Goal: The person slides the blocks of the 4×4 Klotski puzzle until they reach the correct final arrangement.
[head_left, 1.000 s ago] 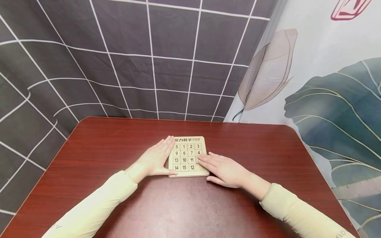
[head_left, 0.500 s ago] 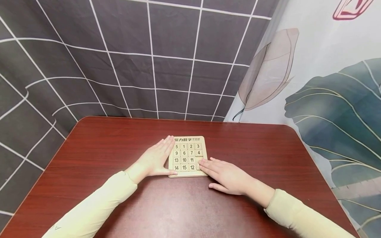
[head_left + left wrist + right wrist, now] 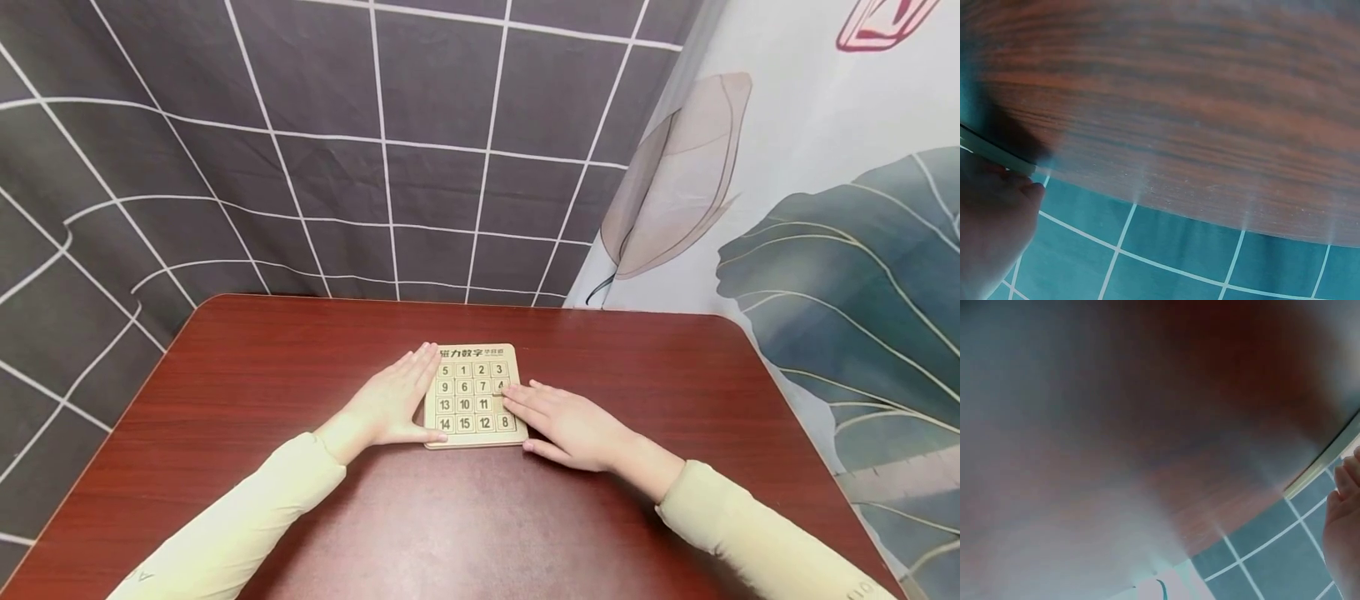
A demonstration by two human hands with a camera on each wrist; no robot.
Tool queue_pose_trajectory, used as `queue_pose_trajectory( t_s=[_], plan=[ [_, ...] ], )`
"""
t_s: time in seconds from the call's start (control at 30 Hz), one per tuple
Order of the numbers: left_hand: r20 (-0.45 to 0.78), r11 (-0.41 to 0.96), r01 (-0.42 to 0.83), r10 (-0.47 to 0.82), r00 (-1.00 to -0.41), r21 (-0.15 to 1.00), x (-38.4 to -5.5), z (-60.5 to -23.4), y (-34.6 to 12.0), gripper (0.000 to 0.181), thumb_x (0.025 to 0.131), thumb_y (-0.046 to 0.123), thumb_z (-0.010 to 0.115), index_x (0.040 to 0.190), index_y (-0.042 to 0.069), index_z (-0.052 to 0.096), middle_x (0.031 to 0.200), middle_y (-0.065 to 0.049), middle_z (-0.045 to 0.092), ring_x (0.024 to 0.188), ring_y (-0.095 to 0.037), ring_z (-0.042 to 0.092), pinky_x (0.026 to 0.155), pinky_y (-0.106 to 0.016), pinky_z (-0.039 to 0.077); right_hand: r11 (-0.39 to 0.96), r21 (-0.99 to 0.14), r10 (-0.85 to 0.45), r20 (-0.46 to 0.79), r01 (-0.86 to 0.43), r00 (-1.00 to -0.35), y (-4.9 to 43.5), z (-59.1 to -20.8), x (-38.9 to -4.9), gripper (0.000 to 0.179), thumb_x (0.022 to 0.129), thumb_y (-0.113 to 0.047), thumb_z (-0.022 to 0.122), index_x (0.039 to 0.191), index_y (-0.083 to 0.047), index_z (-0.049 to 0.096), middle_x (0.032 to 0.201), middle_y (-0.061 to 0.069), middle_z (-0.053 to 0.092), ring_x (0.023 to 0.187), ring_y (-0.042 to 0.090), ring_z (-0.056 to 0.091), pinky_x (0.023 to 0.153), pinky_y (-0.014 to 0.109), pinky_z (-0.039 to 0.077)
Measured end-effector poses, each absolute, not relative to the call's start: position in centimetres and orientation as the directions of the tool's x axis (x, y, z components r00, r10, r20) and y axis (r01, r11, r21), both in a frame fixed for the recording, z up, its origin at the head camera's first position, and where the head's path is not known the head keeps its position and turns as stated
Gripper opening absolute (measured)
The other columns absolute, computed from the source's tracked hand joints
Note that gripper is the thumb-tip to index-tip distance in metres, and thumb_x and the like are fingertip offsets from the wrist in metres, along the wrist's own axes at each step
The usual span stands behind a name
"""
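Note:
A wooden number slide puzzle (image 3: 487,440) lies flat on the table in the head view. My left hand (image 3: 392,406) rests along its left side, fingertips on the top left corner and thumb at the bottom left. The straight fingers of my right hand (image 3: 568,431) reach over the right edge, tips at the tile numbered 4 (image 3: 498,385). Below that tile is a gap, partly covered by these fingers. Tile 8 (image 3: 505,422) sits in the bottom right corner. Both wrist views catch only part of a hand beside the board's edge (image 3: 1319,472).
The puzzle lies on a reddish-brown wooden table (image 3: 300,350) with rounded far corners. Behind it hangs a dark grey curtain (image 3: 435,183) with a white grid. A pale curtain with large leaf prints (image 3: 862,275) hangs to the right.
My right fingers first drew down to the bottom right corner, where tile 8 now shows, then moved back up to tile 4. My left hand stayed in place.

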State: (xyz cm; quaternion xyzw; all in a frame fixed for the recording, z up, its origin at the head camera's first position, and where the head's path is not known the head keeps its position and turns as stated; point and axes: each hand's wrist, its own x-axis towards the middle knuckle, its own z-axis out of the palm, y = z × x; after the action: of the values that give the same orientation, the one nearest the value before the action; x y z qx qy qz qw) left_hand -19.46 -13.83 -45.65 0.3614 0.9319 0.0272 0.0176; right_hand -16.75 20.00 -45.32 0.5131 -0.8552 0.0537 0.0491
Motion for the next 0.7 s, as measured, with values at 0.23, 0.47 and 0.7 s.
queue_pose_trajectory(
  t_s=[0.23,0.47,0.7],
  plan=[
    [-0.020,0.739,0.670,0.672,-0.740,0.068,-19.3,-45.4,-13.8,0.124,0.086,0.077,0.068,0.162,-0.012,0.028,0.172,-0.029,0.027,0.162,-0.040,0.028,0.134,-0.047,0.029,0.524,-0.051,-0.847,0.074,-0.850,-0.527,19.7,-45.8,-18.0,0.066,0.107,-0.039,0.060,0.160,-0.002,0.046,0.168,0.014,0.044,0.155,0.030,0.046,0.128,0.051,0.040],
    [-0.019,0.741,0.669,0.671,-0.741,0.060,-19.4,-45.4,-13.9,0.124,0.085,0.077,0.068,0.162,-0.013,0.029,0.171,-0.030,0.028,0.162,-0.041,0.029,0.134,-0.048,0.030,0.519,-0.049,-0.849,0.087,-0.854,-0.521,19.7,-45.8,-17.4,0.068,0.106,-0.039,0.061,0.159,0.000,0.046,0.168,0.014,0.044,0.156,0.029,0.045,0.128,0.051,0.039],
    [-0.017,0.740,0.670,0.671,-0.741,0.054,-19.3,-45.3,-13.8,0.124,0.085,0.078,0.067,0.162,-0.012,0.029,0.172,-0.029,0.028,0.162,-0.040,0.028,0.134,-0.048,0.029,0.465,-0.034,-0.875,0.133,-0.885,-0.465,20.1,-46.0,-15.8,0.069,0.104,-0.040,0.064,0.158,0.001,0.047,0.166,0.016,0.047,0.154,0.029,0.047,0.125,0.052,0.043]
  ],
)
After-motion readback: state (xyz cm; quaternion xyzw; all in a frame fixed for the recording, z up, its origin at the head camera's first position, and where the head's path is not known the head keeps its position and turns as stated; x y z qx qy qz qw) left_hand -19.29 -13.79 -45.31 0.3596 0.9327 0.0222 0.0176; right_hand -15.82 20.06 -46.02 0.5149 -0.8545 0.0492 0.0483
